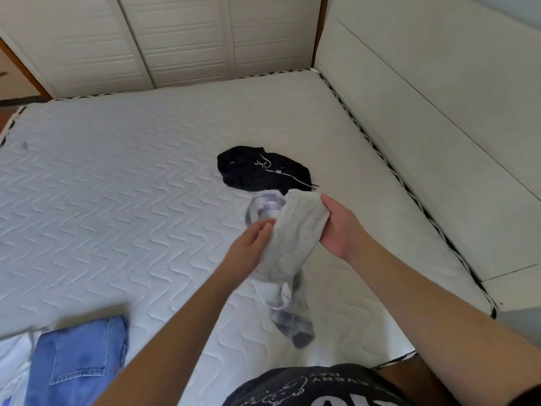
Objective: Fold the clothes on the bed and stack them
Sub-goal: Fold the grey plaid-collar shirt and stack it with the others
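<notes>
I hold a light grey garment (295, 235) above the white quilted mattress (131, 200). My right hand (339, 227) grips its upper right edge, thumb on top. My left hand (248, 247) lies along its left side with fingers fairly straight, touching the cloth. The garment's lower end (292, 317) hangs down crumpled, with white and bluish parts. A pale blue-and-white cloth (266, 208) lies on the mattress just behind my hands. A black garment with a white drawstring (260, 169) lies bunched farther back. Folded blue jeans (79, 361) lie at the near left.
A white cloth (14, 356) lies under and beside the jeans. A white padded headboard (439, 127) runs along the right side of the bed. White wardrobe doors (175, 39) stand behind the bed's far edge.
</notes>
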A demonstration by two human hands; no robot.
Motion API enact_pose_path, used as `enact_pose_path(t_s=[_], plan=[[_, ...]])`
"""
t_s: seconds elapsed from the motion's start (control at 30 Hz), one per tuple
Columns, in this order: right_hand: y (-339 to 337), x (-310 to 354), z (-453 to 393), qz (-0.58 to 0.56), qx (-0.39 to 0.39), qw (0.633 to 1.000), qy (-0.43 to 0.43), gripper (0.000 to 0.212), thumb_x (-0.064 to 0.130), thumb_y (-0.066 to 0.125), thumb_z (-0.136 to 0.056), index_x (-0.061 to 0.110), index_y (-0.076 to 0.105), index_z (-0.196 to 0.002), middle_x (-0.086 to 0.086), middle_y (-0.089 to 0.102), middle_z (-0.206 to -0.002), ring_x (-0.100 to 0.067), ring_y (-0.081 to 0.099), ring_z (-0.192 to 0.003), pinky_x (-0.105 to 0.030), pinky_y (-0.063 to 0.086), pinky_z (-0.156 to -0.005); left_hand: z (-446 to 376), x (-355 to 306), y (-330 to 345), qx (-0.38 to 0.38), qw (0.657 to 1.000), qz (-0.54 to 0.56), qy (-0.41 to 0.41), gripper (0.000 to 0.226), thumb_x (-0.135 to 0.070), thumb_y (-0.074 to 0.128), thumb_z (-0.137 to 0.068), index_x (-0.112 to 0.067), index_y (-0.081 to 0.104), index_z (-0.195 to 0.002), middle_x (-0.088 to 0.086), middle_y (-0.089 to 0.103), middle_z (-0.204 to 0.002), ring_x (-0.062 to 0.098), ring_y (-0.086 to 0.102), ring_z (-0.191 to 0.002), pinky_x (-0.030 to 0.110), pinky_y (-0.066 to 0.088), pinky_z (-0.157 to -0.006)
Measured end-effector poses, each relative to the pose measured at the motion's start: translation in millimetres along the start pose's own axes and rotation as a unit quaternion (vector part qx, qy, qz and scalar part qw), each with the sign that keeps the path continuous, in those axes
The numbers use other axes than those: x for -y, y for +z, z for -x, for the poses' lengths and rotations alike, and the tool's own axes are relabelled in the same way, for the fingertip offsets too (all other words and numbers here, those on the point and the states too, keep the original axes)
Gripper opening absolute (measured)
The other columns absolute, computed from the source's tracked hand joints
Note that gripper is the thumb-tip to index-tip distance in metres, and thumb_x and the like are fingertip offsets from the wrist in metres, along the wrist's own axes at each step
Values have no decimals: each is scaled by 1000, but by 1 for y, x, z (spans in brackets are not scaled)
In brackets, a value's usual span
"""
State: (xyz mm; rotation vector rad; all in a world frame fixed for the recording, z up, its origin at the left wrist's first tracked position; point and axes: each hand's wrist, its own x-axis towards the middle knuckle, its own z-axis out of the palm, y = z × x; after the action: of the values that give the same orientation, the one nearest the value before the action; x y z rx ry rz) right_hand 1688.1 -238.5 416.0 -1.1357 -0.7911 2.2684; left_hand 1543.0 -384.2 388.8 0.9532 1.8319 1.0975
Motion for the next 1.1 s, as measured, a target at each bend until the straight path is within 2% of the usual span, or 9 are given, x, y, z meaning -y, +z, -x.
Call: enact_pose_path(t_s=[0.07, 0.2, 0.37, 0.5, 0.6, 0.7, 0.83, 1.0, 1.1], plan=[[8, 2, 2, -16, 6, 1000, 3, 48, 31, 33, -106, -1, 51, -136, -18, 60, -133, -27, 57, -123, -40, 43, -105, 16, 11, 9, 27, 999, 28, 17, 29, -74, 48, -82, -73, 47, -111, -42, 58, -111, -19, 54, -104, 13, 44, -83], [18, 0, 4, -47, 25, 999, -1, 46, 23, 29, -105, -5, 50, -135, -21, 57, -135, -29, 54, -126, -41, 39, -109, 25, 21, 22, 30, 998, -37, 51, 98, -55, 80, -71, -54, 17, -146, -28, 32, -146, -10, 36, -128, 10, 35, -95], [19, 4, 6, -73, 31, 997, -19, 46, 19, 28, -105, -8, 44, -139, -23, 52, -139, -31, 49, -131, -42, 35, -113, 22, 22, 15, 46, 985, -129, 105, 127, -28, 82, -76, -52, -19, -148, -34, 8, -144, -27, 26, -119, 0, 38, -81], [11, 9, 7, -32, 26, 998, -40, 44, 16, 33, -104, -10, 46, -137, -25, 53, -137, -33, 50, -131, -44, 36, -112, 26, 14, 1, 99, 937, -279, 184, 107, -14, 70, -83, -56, -3, -149, -10, 28, -147, 19, 62, -92, 34, 56, -67], [7, 11, 10, -16, 13, 998, -61, 40, 12, 38, -102, -10, 49, -134, -23, 61, -125, -31, 60, -117, -39, 47, -102, 19, 3, -7, 77, 934, -317, 144, 77, -9, 61, -87, -54, 33, -143, -12, 51, -126, 12, 57, -97, 21, 46, -75], [6, 11, 10, -10, -2, 999, -52, 33, 10, 40, -100, -2, 54, -128, -15, 66, -108, -24, 64, -97, -33, 53, -84, 15, -19, -5, 4, 990, -126, 59, 54, -3, 49, -87, -48, 69, -109, -28, 65, -98, -4, 61, -85, 4, 42, -65], [3, 3, 13, 8, 28, 1000, -11, 38, 4, 33, -94, 8, 57, -123, -5, 66, -99, -18, 63, -83, -29, 51, -74, 6, -53, 1, -71, 984, 157, 33, 35, -4, 51, -91, -30, 76, -94, -9, 75, -93, 6, 70, -88, 21, 56, -73], [-8, -37, 25, 148, 27, 988, 42, 31, 15, 45, -99, 9, 63, -124, 1, 69, -81, -15, 59, -75, -24, 46, -64, -5, -77, 8, -123, 969, 215, 9, 32, -5, 51, -90, -27, 74, -91, -6, 75, -90, 12, 72, -86, 22, 57, -68], [-34, -55, 35, 234, 56, 969, 54, 42, 47, 53, -96, 24, 61, -131, 9, 68, -121, -9, 62, -110, -31, 48, -90, -5, -78, 8, -150, 967, 206, -7, 34, -7, 49, -91, -30, 75, -91, -11, 75, -89, 8, 70, -85, 21, 56, -65]])
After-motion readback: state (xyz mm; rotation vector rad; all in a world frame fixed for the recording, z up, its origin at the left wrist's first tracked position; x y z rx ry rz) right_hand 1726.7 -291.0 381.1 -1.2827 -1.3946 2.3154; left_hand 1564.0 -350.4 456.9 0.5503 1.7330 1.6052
